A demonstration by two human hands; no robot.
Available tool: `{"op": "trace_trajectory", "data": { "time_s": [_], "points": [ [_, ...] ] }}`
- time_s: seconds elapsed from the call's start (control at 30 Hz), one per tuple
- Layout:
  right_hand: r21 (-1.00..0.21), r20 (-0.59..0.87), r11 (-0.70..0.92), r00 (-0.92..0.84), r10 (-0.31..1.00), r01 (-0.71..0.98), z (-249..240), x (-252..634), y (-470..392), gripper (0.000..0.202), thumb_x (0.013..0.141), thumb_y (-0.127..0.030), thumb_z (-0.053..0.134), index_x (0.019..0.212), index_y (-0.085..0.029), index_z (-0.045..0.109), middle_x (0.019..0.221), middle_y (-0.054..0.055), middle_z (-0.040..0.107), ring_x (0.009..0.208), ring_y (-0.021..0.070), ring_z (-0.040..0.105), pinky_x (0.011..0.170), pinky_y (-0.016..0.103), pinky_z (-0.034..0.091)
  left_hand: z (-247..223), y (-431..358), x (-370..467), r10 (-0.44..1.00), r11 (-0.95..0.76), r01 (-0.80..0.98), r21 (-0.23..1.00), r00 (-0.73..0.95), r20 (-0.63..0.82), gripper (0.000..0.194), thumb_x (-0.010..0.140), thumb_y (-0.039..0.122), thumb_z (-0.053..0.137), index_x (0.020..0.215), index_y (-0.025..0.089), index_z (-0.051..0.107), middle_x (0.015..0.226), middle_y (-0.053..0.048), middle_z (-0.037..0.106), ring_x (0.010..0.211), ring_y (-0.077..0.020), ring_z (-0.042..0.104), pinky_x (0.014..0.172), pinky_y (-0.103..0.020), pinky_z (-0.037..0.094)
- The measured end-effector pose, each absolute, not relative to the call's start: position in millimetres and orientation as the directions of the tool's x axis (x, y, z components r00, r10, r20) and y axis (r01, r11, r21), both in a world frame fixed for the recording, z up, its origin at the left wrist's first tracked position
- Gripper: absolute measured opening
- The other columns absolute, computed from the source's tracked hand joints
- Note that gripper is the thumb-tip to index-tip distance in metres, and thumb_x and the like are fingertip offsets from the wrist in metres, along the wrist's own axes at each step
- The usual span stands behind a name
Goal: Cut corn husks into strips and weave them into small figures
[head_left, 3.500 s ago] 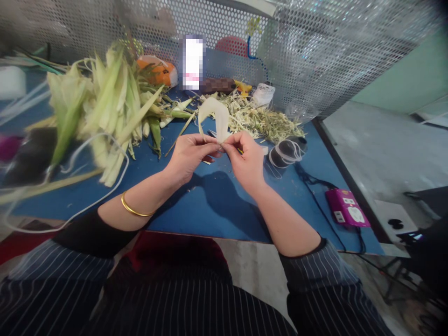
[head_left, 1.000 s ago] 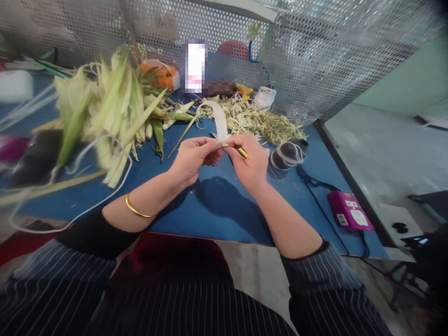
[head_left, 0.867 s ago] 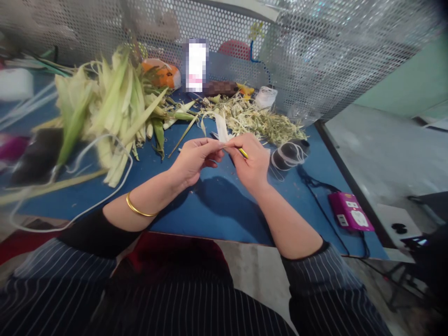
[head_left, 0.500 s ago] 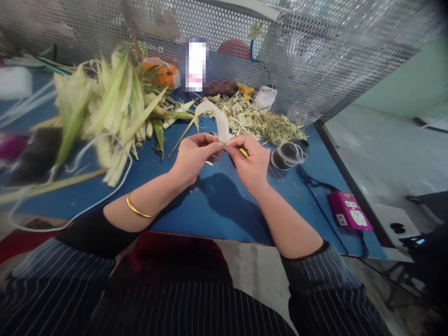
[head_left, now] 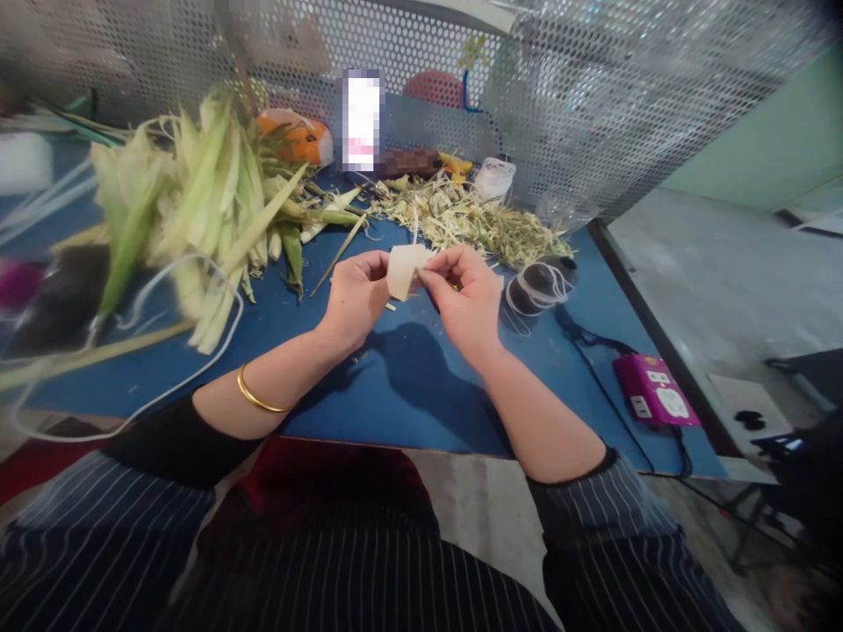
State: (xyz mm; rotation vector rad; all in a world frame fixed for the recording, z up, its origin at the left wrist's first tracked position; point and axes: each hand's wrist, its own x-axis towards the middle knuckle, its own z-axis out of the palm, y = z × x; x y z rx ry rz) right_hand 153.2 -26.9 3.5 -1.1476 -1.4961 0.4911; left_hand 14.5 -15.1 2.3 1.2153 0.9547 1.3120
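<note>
A pale strip of corn husk (head_left: 404, 270) is curled over between my two hands, above the blue table. My left hand (head_left: 356, 294) grips it from the left, its fingertips partly hidden behind the husk. At the strip's right edge, my right hand (head_left: 464, 294) pinches it between thumb and forefinger. A thin pale end of it points up toward the pile of shredded husk trimmings (head_left: 461, 215) behind. To the right of my right hand lies a dark spool wound with white cord (head_left: 541, 285).
Bunches of green corn husks (head_left: 207, 193) cover the table's left side. At the back stand an orange packet (head_left: 299, 136), a blurred-out phone-like screen (head_left: 362, 123) and a perforated metal screen (head_left: 572, 114). A magenta power box (head_left: 655, 391) with black cables sits by the right edge. A white cable (head_left: 234, 325) loops at left.
The husk strip, which arched upward from my fingers, is now folded down toward me over the left fingertips. My hands have moved slightly apart. The view has shifted a little.
</note>
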Motion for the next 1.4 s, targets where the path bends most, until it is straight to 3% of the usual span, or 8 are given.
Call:
{"op": "trace_trajectory", "data": {
  "time_s": [0.13, 0.47, 0.67, 0.8, 1.2, 1.4],
  "points": [
    [-0.84, 0.499, 0.445, 0.118, 0.859, 0.31, 0.4, 154.1, -25.1, 0.014, 0.077, -0.017, 0.065, 0.084, -0.021, 0.054, 0.074, -0.005, 0.061, 0.065, 0.0095, 0.057, 0.063, 0.025, 0.047, 2.6, -15.9, 14.3, 0.986, -0.127, -0.192, 0.973, 0.084, 0.146, 0.025, 0.064, 0.036, 0.078, 0.074, 0.014, 0.069, 0.067, -0.002, 0.068, 0.059, -0.0116, 0.061, 0.06, -0.024, 0.051],
    [-0.837, 0.491, 0.439, 0.091, 0.867, 0.327, -3.8, 156.6, -22.4, 0.015, 0.081, -0.024, 0.064, 0.089, -0.024, 0.051, 0.075, -0.004, 0.061, 0.066, 0.0118, 0.061, 0.064, 0.027, 0.05, 4.5, -14.0, 13.5, 0.988, -0.1, -0.188, 0.977, 0.102, 0.12, 0.021, 0.067, 0.033, 0.076, 0.071, 0.013, 0.069, 0.066, -0.003, 0.068, 0.057, -0.0123, 0.062, 0.058, -0.024, 0.05],
    [-0.627, 0.654, 0.584, -0.057, 0.754, 0.515, 0.0, 160.7, -27.1, 0.006, 0.089, -0.03, 0.056, 0.09, -0.025, 0.058, 0.086, 0.001, 0.063, 0.082, 0.0163, 0.06, 0.078, 0.033, 0.05, 8.2, -12.5, 10.3, 0.99, 0.045, -0.245, 0.969, 0.143, -0.009, 0.027, 0.063, 0.036, 0.08, 0.072, 0.013, 0.069, 0.068, -0.005, 0.07, 0.054, -0.0124, 0.062, 0.055, -0.025, 0.05],
    [-0.493, 0.691, 0.646, -0.189, 0.698, 0.583, 4.6, 164.6, -28.1, 0.017, 0.093, -0.027, 0.048, 0.087, -0.024, 0.064, 0.088, 0.004, 0.064, 0.084, 0.0173, 0.06, 0.08, 0.034, 0.048, 7.3, -10.0, 6.7, 0.981, 0.1, -0.291, 0.951, 0.187, -0.046, 0.024, 0.064, 0.032, 0.08, 0.072, 0.013, 0.069, 0.069, -0.006, 0.07, 0.053, -0.0106, 0.06, 0.055, -0.024, 0.051],
    [-0.521, 0.67, 0.64, -0.194, 0.717, 0.565, 6.9, 168.0, -25.6, 0.016, 0.091, -0.026, 0.054, 0.087, -0.026, 0.069, 0.087, 0.002, 0.068, 0.084, 0.0172, 0.063, 0.08, 0.034, 0.05, 13.3, -7.1, 2.6, 0.923, 0.348, -0.361, 0.865, 0.296, -0.247, 0.011, 0.07, 0.022, 0.073, 0.071, 0.013, 0.068, 0.068, -0.004, 0.067, 0.053, -0.0086, 0.059, 0.057, -0.023, 0.054],
    [-0.58, 0.656, 0.627, -0.159, 0.738, 0.519, 6.4, 165.3, -26.7, 0.012, 0.088, -0.024, 0.059, 0.081, -0.024, 0.069, 0.086, 0.002, 0.069, 0.084, 0.0166, 0.063, 0.081, 0.034, 0.05, 14.5, -11.5, 4.4, 0.964, 0.21, -0.292, 0.933, 0.221, -0.147, 0.019, 0.066, 0.027, 0.078, 0.069, 0.013, 0.066, 0.064, -0.003, 0.066, 0.053, -0.0089, 0.058, 0.056, -0.023, 0.053]
  ]
}}
